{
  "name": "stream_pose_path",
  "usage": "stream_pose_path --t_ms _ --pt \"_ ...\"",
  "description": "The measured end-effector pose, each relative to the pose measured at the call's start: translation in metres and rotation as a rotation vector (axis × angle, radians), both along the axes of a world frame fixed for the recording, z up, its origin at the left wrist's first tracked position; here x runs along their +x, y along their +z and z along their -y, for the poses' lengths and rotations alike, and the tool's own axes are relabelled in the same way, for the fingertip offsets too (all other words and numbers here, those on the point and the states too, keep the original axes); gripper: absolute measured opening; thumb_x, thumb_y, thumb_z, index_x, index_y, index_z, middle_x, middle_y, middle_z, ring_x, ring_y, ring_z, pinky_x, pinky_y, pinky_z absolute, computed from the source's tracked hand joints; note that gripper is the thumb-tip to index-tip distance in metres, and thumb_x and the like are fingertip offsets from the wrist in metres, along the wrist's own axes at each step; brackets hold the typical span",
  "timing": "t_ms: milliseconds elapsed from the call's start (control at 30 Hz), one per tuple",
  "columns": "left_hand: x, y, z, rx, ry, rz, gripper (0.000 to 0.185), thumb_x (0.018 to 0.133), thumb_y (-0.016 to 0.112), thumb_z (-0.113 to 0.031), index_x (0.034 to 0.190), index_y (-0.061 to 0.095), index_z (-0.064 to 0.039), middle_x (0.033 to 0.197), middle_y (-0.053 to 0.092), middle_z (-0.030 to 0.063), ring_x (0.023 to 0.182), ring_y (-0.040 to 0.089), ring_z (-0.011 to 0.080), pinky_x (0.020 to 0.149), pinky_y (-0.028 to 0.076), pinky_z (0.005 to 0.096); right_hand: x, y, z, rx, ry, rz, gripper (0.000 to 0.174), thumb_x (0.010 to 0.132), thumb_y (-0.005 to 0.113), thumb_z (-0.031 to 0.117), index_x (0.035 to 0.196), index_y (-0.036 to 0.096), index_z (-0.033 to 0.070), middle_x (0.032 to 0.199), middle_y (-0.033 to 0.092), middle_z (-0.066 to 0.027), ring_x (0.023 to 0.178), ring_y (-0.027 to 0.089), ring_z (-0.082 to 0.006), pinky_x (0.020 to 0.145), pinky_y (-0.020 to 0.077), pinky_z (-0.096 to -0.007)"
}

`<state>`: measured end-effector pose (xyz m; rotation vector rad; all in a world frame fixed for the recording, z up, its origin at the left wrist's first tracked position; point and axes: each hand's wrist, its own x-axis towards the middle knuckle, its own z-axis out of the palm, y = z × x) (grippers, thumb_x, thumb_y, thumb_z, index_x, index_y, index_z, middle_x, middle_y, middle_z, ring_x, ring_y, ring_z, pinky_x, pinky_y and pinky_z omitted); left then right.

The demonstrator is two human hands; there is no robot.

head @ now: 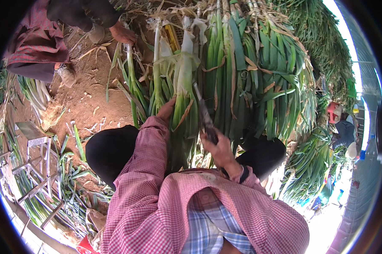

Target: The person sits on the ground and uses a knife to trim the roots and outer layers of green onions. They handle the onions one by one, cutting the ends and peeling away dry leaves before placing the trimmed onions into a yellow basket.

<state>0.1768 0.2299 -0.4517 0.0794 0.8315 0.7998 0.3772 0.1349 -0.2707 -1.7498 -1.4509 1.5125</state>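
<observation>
A thick green onion stalk [185, 71], its pale outer skin partly loose, lies with its white end away from me and its leaves towards my lap. Around the base of its leaves, on the left side, my left hand [167, 110] is closed. My right hand [222, 149] grips the dark handle of a knife [205, 114], whose long blade slants up and left, its tip beside the stalk. Whether the blade touches the stalk I cannot tell. Just left lies another long onion stalk [157, 63]. To the right, many leafy green onions [238, 70] lie side by side.
A co-worker's hand [123, 33] touches a stalk at the upper left. Metal stool frames [38, 139] stand at the left, by a bundle of onions [35, 92] on the bare soil [92, 92]. Large heaps of onions [318, 35] rise at the right. Another person [344, 131] is farther off.
</observation>
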Motion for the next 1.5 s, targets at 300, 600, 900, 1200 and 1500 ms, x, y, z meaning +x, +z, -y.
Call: stream_pose_path --t_ms 300,600,900,1200,1500 --pt "0.007 -0.031 0.009 0.261 0.129 -0.506 0.036 0.095 0.062 -0.027 0.118 0.057 0.001 0.103 0.067 0.0137 0.089 0.067 0.0225 0.076 0.055 0.0341 0.009 0.000 0.044 0.047 0.052 0.090 0.038 0.084 0.066 0.030 0.109 0.062 0.002 0.082 0.067 -0.0126 0.077 0.067 -0.0242 0.074 0.0507 -0.0376" --pt "0.032 0.028 0.025 0.446 0.074 -1.084 0.047 0.084 0.070 -0.025 0.118 0.053 0.002 0.104 0.066 0.0185 0.092 0.065 0.0269 0.082 0.050 0.0373 0.003 -0.002 0.032 0.198 0.050 0.195 0.047 0.080 0.068 0.031 0.119 0.059 0.006 0.080 0.063 -0.0172 0.076 0.064 -0.0364 0.071 0.0502 -0.0422" --pt "0.015 0.020 -0.004 0.288 -0.035 -1.209 0.047 0.091 0.060 -0.034 0.123 0.053 0.001 0.110 0.064 0.0233 0.097 0.064 0.0361 0.085 0.048 0.0415 -0.012 -0.048 -0.086 0.250 0.004 0.300 0.038 0.082 0.068 0.032 0.098 0.063 -0.002 0.075 0.064 -0.0125 0.070 0.066 -0.0243 0.066 0.0493 -0.0376" --pt "0.019 0.010 0.002 0.555 -0.161 -1.841 0.059 0.077 0.072 -0.025 0.129 0.052 -0.009 0.123 0.056 0.0169 0.113 0.053 0.0370 0.096 0.041 0.0486 -0.034 -0.097 -0.265 0.225 -0.052 0.241 0.042 0.077 0.064 0.037 0.088 0.067 -0.003 0.081 0.067 -0.0245 0.080 0.066 -0.0424 0.072 0.0509 -0.0466" --pt "0.008 -0.016 -0.039 0.389 -0.510 -1.627 0.063 0.076 0.071 -0.034 0.127 0.052 -0.002 0.110 0.064 0.0202 0.108 0.061 0.0389 0.094 0.046 0.0470 -0.025 -0.077 -0.107 0.032 -0.045 0.012 0.032 0.085 0.070 0.029 0.101 0.062 0.002 0.070 0.058 -0.0013 0.061 0.055 -0.0103 0.056 0.0449 -0.0276"
